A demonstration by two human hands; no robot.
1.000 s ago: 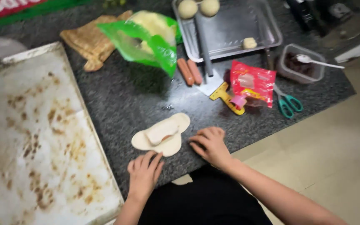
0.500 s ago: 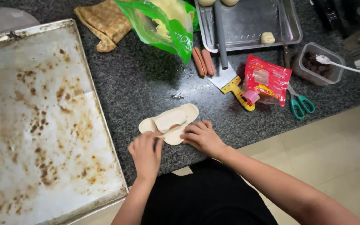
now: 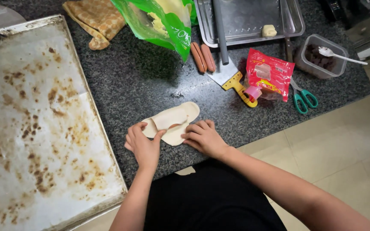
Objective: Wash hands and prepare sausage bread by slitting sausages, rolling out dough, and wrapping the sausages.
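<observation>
A flat oval of pale dough (image 3: 174, 122) lies on a dark speckled stone desk (image 3: 138, 81), close to its near edge, and serves as the landmark here. The left hand (image 3: 143, 145) rests at the dough's near-left end, its fingers (image 3: 137, 127) curled over the edge and pinching up a fold of it. The right hand (image 3: 203, 137) sits at the dough's near-right side, fingers spread nearly flat and pressing on the rim without gripping anything.

Left of the dough a large, stained metal baking tray (image 3: 35, 128) covers much of the desk. Beyond the dough lie a green plastic bag (image 3: 163, 21), two sausages (image 3: 202, 57) and a yellow-handled scraper (image 3: 232, 79); farther back is a steel tray (image 3: 247, 19) and a checked cloth (image 3: 93, 19). To the far right of the dough are a red sausage packet (image 3: 268, 77), green-handled scissors (image 3: 302, 96) and a plastic tub (image 3: 322, 55) of dark filling with a white spoon (image 3: 339, 54). Pale floor tiles (image 3: 335, 145) show past the desk's near-right edge.
</observation>
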